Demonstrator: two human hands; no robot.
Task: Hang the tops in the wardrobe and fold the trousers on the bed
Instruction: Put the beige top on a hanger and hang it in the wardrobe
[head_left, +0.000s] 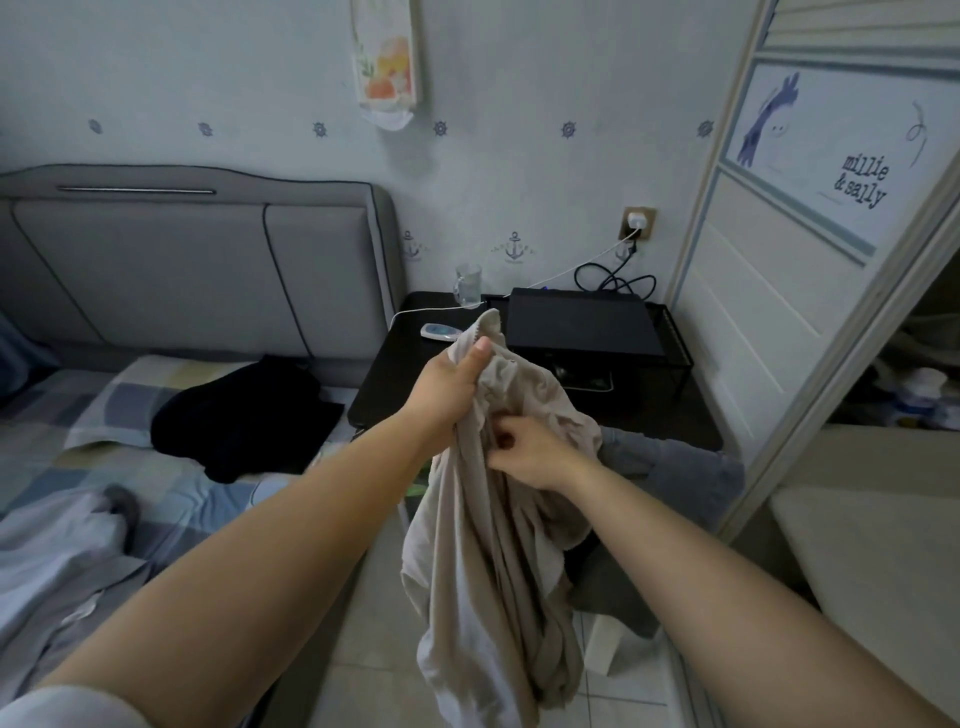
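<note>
Up high, the left hand (451, 382) gripped the soft beige cloth garment (493, 545) tight, and the right hand (530, 452) pinched its folds beside the checked bed (171, 499).

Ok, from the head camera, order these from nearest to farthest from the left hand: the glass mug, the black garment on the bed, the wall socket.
From the left hand:
1. Glass mug, just beyond it on the nightstand.
2. Black garment, to its left on the bed.
3. Wall socket, up on the wall to the right.
</note>
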